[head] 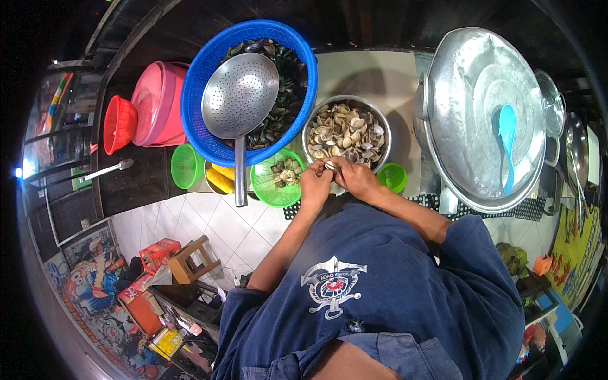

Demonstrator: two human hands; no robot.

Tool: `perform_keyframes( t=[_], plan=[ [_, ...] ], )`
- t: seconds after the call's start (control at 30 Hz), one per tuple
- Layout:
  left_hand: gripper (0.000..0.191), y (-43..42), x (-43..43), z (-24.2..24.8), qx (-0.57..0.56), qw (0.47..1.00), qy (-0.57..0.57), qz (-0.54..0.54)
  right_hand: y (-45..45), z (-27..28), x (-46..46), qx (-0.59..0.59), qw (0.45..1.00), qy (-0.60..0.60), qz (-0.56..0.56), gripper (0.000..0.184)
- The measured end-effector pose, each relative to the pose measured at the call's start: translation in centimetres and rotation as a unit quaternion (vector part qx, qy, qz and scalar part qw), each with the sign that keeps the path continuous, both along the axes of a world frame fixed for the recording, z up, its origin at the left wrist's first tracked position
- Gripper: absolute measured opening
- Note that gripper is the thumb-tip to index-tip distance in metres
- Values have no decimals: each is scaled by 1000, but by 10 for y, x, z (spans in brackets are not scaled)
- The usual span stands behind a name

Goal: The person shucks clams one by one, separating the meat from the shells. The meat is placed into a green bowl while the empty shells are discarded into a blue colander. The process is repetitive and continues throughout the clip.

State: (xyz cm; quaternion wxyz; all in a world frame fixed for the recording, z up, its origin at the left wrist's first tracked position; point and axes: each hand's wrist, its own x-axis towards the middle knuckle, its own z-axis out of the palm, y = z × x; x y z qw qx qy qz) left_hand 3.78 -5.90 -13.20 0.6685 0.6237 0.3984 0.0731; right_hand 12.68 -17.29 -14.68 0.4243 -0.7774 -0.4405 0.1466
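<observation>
At the near rim of a steel bowl heaped with clams, both hands meet. Between my fingertips is a small pale clam. My left hand pinches it from the left, and my right hand has its fingers on it from the right. The fingers partly cover the clam, so how far its shell is parted cannot be told. Just left of my left hand stands a green plastic basket holding a few clams. A small green cup is right of the bowl.
A blue basket of dark mussels carries a perforated steel ladle, its handle jutting over the near edge. At right is a large lidded aluminium pot with a turquoise spoon on top. Corn cobs and a green container stand left.
</observation>
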Motion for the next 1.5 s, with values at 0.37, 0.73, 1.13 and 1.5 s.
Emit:
perform_keyframes(
  t=[0.37, 0.73, 1.13, 1.5],
  plan=[
    [38, 5, -9, -17, 29, 999, 28, -8, 4, -7, -3, 33, 999, 0, 0, 33],
    [37, 6, -10, -18, 34, 998, 50, -8, 5, -16, -5, 18, 999, 48, -17, 29],
    [33, 3, -9, -10, -14, 1000, 15, 5, 4, -19, -4, 15, 997, 74, -19, 30],
    [37, -2, -6, -1, -51, 999, -5, 7, 1, -11, 0, -12, 990, 136, -27, 31]
  ],
)
